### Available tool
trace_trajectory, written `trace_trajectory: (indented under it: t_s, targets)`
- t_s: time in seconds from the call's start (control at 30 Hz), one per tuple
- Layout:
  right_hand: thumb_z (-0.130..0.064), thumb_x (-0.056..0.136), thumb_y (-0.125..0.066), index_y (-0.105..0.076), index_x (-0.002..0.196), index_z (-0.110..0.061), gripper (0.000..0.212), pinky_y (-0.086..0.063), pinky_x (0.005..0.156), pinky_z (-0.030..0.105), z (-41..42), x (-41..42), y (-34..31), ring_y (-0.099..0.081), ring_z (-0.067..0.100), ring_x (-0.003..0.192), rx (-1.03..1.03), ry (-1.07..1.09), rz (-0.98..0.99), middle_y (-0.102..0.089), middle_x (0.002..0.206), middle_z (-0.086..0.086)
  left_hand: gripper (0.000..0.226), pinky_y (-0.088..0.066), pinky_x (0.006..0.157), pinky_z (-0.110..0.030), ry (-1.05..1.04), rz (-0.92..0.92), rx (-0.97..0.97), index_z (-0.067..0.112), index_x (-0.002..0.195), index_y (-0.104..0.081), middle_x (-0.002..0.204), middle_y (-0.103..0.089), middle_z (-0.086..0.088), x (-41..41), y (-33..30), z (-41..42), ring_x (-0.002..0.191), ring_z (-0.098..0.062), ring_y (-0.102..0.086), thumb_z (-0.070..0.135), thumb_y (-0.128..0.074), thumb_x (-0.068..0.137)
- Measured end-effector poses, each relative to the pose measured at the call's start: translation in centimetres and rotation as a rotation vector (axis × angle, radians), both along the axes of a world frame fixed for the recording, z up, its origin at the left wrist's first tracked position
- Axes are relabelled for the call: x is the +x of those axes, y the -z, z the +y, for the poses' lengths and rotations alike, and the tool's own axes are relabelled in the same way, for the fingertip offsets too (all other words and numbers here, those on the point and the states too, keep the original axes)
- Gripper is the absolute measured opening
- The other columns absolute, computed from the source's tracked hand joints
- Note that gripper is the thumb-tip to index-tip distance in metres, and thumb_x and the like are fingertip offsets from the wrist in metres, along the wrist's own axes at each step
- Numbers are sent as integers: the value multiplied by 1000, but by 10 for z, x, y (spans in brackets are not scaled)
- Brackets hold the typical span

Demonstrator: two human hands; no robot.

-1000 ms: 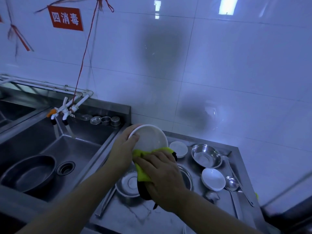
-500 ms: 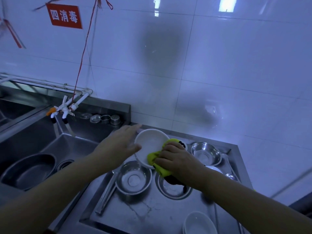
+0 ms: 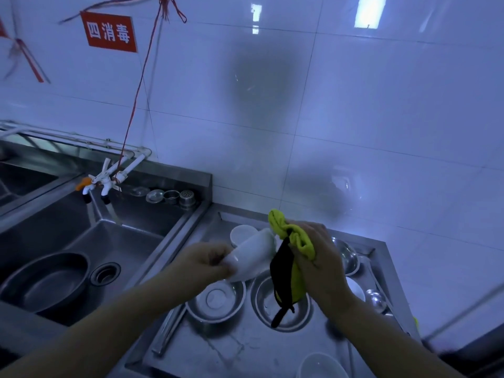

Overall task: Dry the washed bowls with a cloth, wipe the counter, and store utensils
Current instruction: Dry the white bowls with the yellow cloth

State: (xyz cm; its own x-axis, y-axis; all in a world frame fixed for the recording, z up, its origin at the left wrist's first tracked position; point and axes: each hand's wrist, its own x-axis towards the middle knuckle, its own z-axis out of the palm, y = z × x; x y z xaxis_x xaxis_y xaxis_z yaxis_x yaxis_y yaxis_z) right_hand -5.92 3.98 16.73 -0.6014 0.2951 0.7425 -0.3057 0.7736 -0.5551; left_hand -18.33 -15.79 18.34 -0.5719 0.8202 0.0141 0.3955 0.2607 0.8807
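We record one white tiled wall [image 3: 354, 118] bearing one red sign [image 3: 110, 32], and below it one steel sink [image 3: 90, 241] with one large dark basin [image 3: 46, 282] inside, well left of the fingers. One steel counter [image 3: 245, 347] with a raised rim lies beneath both hands. On it we count three steel bowls: one [image 3: 218, 304] directly under the left fingers, one [image 3: 283, 309] below the right fingers, one [image 3: 346, 257] partly hidden behind the right hand. We count at least three white bowls: the white bowl [image 3: 253, 253] held tilted in the air, one [image 3: 241, 233] just beyond it, one [image 3: 321, 366] at the near edge; another pale dish by the right wrist is mostly hidden. The left hand [image 3: 201, 264] has its fingers curled round the tilted bowl's lower edge. The right hand [image 3: 321, 263] clutches one yellow-green cloth [image 3: 294, 241] with a black part, bunched just beside the bowl's rim. One ladle [image 3: 375, 297] lies right of the right wrist.
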Motion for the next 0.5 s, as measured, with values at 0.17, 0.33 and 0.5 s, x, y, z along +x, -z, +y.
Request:
trace_trajectory:
  t_s: [0.17, 0.33, 0.5]
  targets:
    - [-13, 84, -61, -58, 124, -5, 40, -41, 99, 48, -24, -11, 9, -48, 24, 122, 196, 38, 26, -54, 129, 11, 14, -55, 65, -28, -61, -682, 413, 8, 83, -72, 83, -71, -15, 17, 4, 26, 73, -23, -66, 11, -59, 76]
    - [-53, 93, -42, -61, 126, -15, 54, -27, 107, 57, -29, -4, 14, -39, 29, 133, 404, 49, 33, -48, 138, 4, 21, -54, 63, -26, 26, -765, 539, 4, 95, -71, 88, -66, -19, 21, 3, 40, 72, -21, -64, 18, -63, 81]
    - [-25, 91, -52, -73, 104, -15, 27, -38, 102, 45, -26, -19, -6, -47, 24, 122, 173, 57, 80, -57, 120, 0, 20, -54, 79, -33, 35, -682, 535, 5, 101, -69, 101, -67, -23, 20, 8, 46, 90, -30, -64, 10, -60, 84]
